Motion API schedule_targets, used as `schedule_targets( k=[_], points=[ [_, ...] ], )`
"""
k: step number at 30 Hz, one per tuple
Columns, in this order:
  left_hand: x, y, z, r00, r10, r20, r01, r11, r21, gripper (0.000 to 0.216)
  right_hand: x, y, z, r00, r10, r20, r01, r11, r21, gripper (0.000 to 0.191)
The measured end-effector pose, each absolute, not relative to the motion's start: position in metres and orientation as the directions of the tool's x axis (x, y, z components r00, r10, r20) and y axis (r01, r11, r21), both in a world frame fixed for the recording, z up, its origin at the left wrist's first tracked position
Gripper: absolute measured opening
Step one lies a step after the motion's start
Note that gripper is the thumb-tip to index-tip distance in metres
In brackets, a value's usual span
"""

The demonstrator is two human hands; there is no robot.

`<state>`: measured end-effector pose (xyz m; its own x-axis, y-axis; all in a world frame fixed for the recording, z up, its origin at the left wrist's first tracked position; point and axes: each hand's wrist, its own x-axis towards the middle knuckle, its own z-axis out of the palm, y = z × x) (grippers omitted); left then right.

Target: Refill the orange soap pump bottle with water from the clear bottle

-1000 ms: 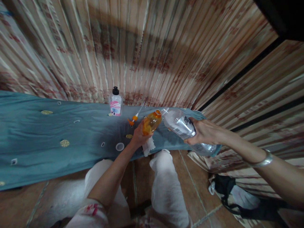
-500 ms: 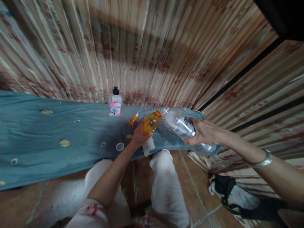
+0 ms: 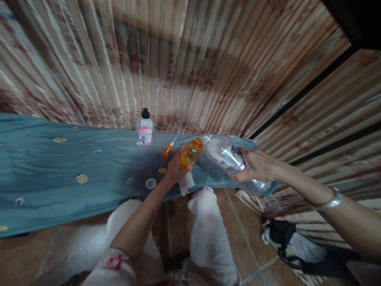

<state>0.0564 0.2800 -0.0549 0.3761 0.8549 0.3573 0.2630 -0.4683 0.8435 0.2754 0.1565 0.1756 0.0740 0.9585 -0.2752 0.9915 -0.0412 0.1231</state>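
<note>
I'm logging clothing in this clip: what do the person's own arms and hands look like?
The left hand and right hand are ungloved, and both forearms are bare. A silver metal bangle circles the right forearm. A white sleeve with red print covers the left upper arm.

Home interior: striped patterned curtains point(image 3: 184, 71), blue embroidered sheet point(image 3: 59, 171), terracotta floor tiles point(image 3: 238, 226).

The left hand point(image 3: 174, 171) is covering the base of the orange bottle point(image 3: 190, 153), and the right hand point(image 3: 254, 165) is hiding the middle of the clear bottle point(image 3: 222, 154). The blue cloth point(image 3: 59, 174) is running off the left edge.
</note>
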Motion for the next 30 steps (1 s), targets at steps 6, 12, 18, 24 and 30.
schedule_targets(
  k=[6,12,18,24,30],
  points=[
    [0.056,0.28,-0.052,0.377,0.849,0.369,0.251,-0.477,0.842,0.08,0.272,0.157,0.178,0.094,0.955,-0.282,0.989,-0.056,0.14,0.06],
    [0.056,0.279,-0.053,0.381,0.858,0.343,0.218,-0.444,0.869,0.081,0.276,0.158,0.177,0.063,0.959,-0.275,0.993,-0.033,0.111,0.062],
    [0.056,0.278,-0.054,0.381,0.853,0.357,0.26,-0.469,0.844,0.079,0.278,0.157,0.175,0.049,0.966,-0.255,0.993,-0.019,0.117,0.061],
    [0.056,0.279,-0.053,0.383,0.848,0.366,0.258,-0.479,0.839,0.079,0.283,0.157,0.173,0.001,0.968,-0.25,0.997,0.019,0.08,0.056],
    [0.056,0.279,-0.051,0.389,0.852,0.35,0.268,-0.468,0.842,0.078,0.279,0.157,0.175,0.048,0.963,-0.265,0.993,-0.018,0.116,0.059]
  ],
)
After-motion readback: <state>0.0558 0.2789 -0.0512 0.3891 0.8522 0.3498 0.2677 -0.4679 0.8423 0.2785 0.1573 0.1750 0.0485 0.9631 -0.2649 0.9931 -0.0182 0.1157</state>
